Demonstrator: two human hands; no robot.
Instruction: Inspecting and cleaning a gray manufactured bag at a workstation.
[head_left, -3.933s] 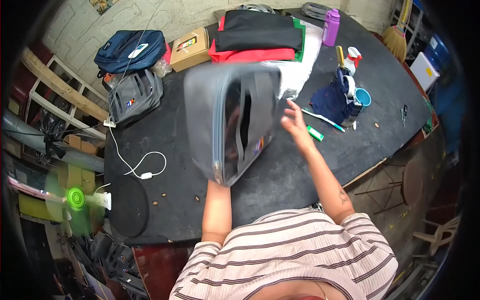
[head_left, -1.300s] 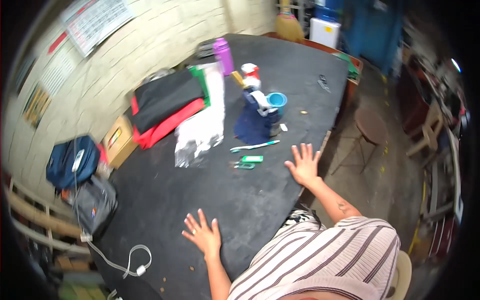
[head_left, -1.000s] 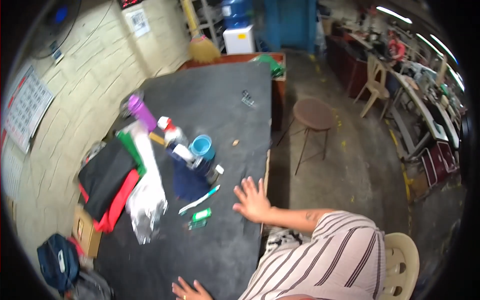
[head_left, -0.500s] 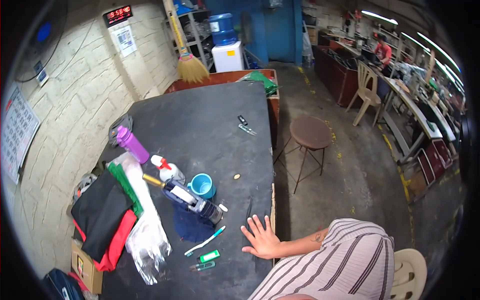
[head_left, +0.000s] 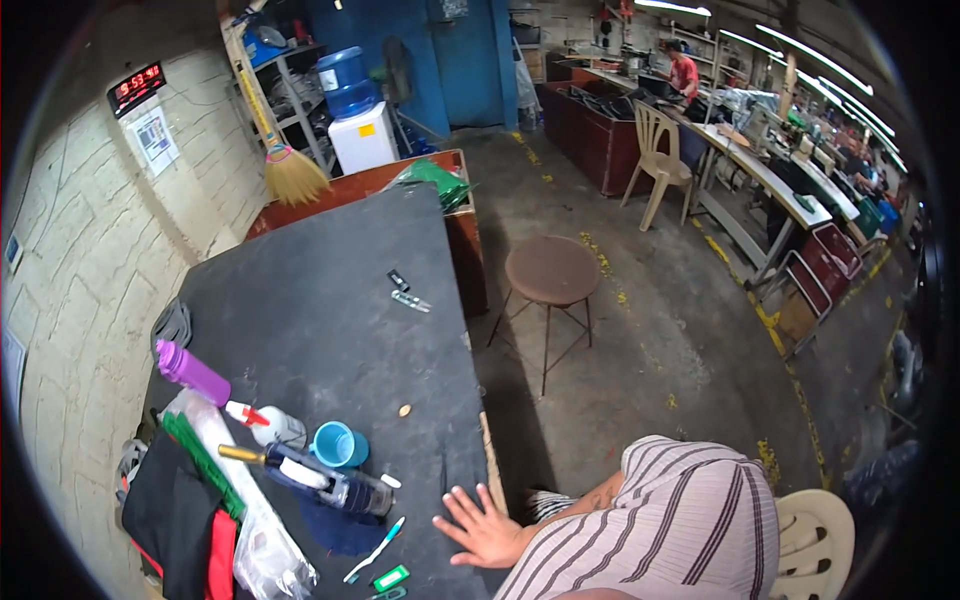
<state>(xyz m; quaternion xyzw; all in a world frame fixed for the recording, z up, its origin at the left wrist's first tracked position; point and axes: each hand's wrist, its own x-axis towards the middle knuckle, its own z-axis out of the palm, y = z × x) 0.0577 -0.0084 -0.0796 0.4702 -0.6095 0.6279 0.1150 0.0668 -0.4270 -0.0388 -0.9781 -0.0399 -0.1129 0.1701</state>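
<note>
My right hand (head_left: 487, 533) lies flat on the dark table (head_left: 330, 280) near its right edge, palm down with fingers spread, holding nothing. Left of it are a white-and-teal toothbrush (head_left: 375, 550), a small green-and-white box (head_left: 391, 577), and green thread snips (head_left: 390, 594) cut off by the lower edge. Farther left, a dark blue device with a gold end (head_left: 335, 485) lies on dark blue cloth (head_left: 345, 532). Beside it stand a light blue mug (head_left: 338, 446) and a white spray bottle with a red top (head_left: 278, 426). My left hand is out of view.
A purple bottle (head_left: 195, 375), clear plastic bags (head_left: 265, 560) and black and red fabric (head_left: 175, 520) line the table's left side. More snips (head_left: 410, 301) lie farther off. A brown stool (head_left: 553, 272) stands right of the table; beyond it are a beige chair (head_left: 658, 150) and a person in red (head_left: 683, 75).
The view has turned to the right, so the table and its things sit lower and farther left. My right hand stays flat on the tabletop.
</note>
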